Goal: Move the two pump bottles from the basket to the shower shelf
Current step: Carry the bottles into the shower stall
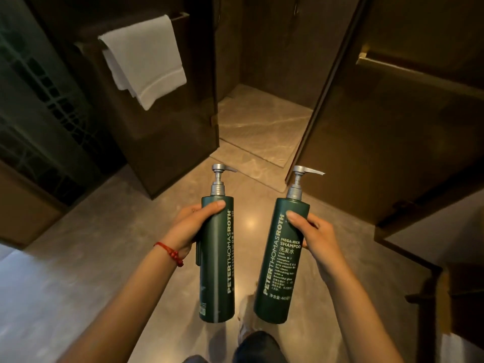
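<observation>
- Views: one, head-worn, wide-angle; no second view to overlap.
- Position: at the person's head, looking forward and steeply down over both forearms.
- Near field: left hand (192,226) and right hand (318,238), close, lower centre of frame.
- Middle field: stone floor (110,247) directly below.
- Far field: shower opening (264,119) ahead, top centre; white towel (146,58) upper left.
- Distortion: edges bow outward.

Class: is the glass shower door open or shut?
Open. The shower door is swung aside, leaving a clear gap onto the shower floor.
</observation>
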### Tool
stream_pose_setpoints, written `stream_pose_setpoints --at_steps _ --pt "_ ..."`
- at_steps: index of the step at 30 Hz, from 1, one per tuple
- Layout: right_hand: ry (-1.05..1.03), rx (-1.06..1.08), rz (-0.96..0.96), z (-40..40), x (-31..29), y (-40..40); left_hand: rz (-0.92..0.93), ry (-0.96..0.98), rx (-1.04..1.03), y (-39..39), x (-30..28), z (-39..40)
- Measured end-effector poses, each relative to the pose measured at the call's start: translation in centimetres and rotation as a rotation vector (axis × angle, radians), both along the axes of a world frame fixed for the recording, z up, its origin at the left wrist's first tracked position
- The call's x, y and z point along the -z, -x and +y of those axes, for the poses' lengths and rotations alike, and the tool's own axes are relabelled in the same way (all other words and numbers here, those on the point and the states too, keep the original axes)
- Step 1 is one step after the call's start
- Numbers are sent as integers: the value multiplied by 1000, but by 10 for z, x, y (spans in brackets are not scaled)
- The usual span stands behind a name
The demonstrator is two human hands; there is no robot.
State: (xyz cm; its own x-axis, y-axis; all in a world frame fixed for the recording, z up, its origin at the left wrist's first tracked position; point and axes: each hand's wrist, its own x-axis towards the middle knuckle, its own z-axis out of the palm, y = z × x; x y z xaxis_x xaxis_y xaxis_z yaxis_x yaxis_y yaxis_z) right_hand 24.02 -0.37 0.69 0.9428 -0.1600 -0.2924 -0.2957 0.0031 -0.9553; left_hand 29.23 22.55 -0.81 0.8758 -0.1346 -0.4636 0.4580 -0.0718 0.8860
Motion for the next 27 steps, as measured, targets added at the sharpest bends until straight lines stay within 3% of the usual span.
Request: stream_pose_setpoints --at_steps 11,21,27 --pt "-26 11 -8 -65 0 -200 -10 59 -86 -194 -11 -68" --pt "-35 124 -18 -77 16 -439 -49 90 -71 -454 -4 -88" --pt "-40 120 -41 -83 0 -567 -19 57 44 -590 -12 -89"
